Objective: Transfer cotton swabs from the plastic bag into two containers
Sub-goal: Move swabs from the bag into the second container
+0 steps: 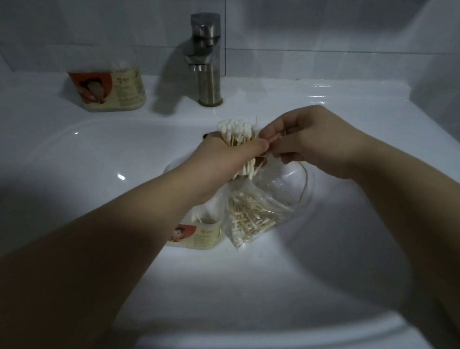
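Gripping a thick bundle of cotton swabs, the left hand is clenched round the middle of the sticks, w/ white tips fanning out above the fist & more tips poking out below it. The bundle is held roughly upright over the basin of the sink, in front of the faucet.

The right hand sits just beside it, fingers curled, thumb & forefinger pinching a few stray swabs at the bundle's right edge. Its lower fingers are near the bag's top; can't tell if they hold it.

The plastic bag is clear & lies in the basin directly below both hands, mouth up toward them. Its lower part holds a heap of swabs lying crosswise.

Container no. 1 stands in the basin touching the bag's left side, partly hidden by the left forearm. Its top is open, a few sticks show inside, & the label is orange/cream.

Container no. 2 stands on the sink's back ledge, left of the faucet & well apart from the hands. It has the same label, w/ white tips visible inside near the top.

The sink is glossy white, the faucet brushed metal. Light is dim, brightest mid-basin.
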Demonstrator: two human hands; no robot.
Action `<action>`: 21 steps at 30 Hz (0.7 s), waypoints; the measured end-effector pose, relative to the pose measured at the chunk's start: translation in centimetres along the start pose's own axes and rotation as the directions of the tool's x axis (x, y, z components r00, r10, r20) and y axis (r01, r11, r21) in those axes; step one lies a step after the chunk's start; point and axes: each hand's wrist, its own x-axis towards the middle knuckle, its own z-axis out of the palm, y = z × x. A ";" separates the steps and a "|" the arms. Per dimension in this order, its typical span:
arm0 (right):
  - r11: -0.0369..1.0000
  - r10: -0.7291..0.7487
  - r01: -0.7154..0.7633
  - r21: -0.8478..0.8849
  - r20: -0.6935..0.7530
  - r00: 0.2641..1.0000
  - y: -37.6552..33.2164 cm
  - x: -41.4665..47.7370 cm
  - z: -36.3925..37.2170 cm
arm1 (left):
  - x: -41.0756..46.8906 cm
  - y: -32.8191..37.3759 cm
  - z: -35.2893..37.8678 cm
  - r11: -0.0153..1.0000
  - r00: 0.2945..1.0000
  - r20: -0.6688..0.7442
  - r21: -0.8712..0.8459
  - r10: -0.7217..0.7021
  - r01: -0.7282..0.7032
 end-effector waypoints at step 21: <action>0.984 0.017 0.009 0.179 -0.144 0.989 0.2 0.2 0.5 | 0.3 -0.1 -0.2 0.955 0.995 0.034 -0.281 -0.092 0.098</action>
